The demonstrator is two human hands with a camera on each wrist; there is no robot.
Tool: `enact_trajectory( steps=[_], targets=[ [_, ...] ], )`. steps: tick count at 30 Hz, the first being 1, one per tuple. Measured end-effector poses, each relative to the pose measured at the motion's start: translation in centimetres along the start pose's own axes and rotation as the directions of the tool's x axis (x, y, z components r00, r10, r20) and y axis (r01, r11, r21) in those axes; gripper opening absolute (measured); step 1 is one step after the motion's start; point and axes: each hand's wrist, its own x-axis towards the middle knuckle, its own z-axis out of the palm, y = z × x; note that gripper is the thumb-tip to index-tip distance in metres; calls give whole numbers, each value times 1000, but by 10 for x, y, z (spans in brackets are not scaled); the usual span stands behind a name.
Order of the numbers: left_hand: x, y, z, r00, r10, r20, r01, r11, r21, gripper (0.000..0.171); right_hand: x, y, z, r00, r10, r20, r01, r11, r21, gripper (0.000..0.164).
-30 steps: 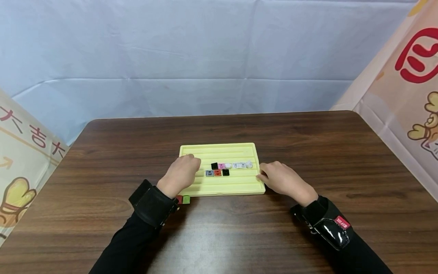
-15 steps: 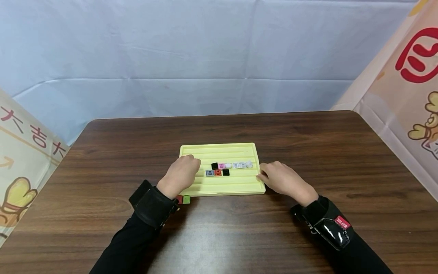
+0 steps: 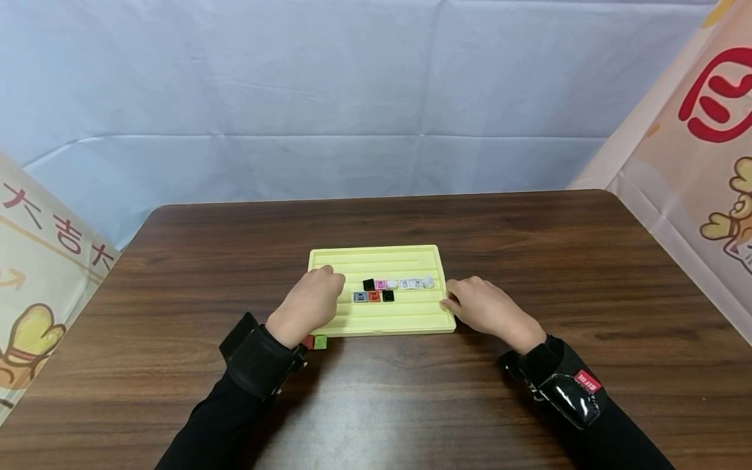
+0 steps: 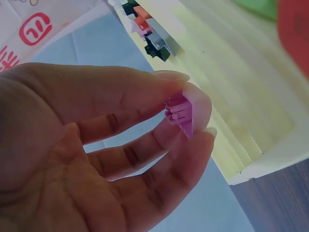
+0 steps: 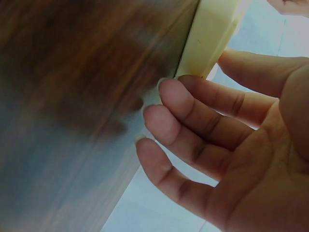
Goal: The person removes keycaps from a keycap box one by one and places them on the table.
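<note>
My left hand (image 3: 310, 299) is over the left part of a pale yellow ridged tray (image 3: 390, 321). In the left wrist view its thumb and fingertips pinch a small pink keycap (image 4: 181, 115), its hollow underside with the stem turned toward the palm. My right hand (image 3: 484, 305) grips the tray's right edge, thumb on top and forefinger at the side; its other fingers are loosely bent beside the rim. Two short rows of keycaps lie in the tray: a far row with a black keycap (image 3: 368, 284), pink and white ones, and a nearer row of grey, red (image 3: 374, 296) and black.
A green keycap (image 3: 320, 342) and a red keycap (image 3: 308, 341), partly hidden by my left wrist, are at the tray's front left edge. The brown wooden table (image 3: 411, 405) extends around the tray. Pale blue cloth (image 3: 352, 98) hangs behind it, with printed banners at both sides.
My left wrist and forearm have shifted very slightly. The right hand, the tray and the keycaps on it stay in place.
</note>
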Motion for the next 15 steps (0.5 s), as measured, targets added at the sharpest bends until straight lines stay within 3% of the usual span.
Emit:
enact_trajectory(
  steps=[10,15],
  targets=[
    [-9,4,-2,997,-52,63,57,995,-86,14,-1,0,0,1000,-14,-16,14,1000,-2,10],
    [-15,6,0,1000,1,26,1,997,-78,9,-1,0,0,1000,-15,-14,15,1000,-3,9]
  ],
)
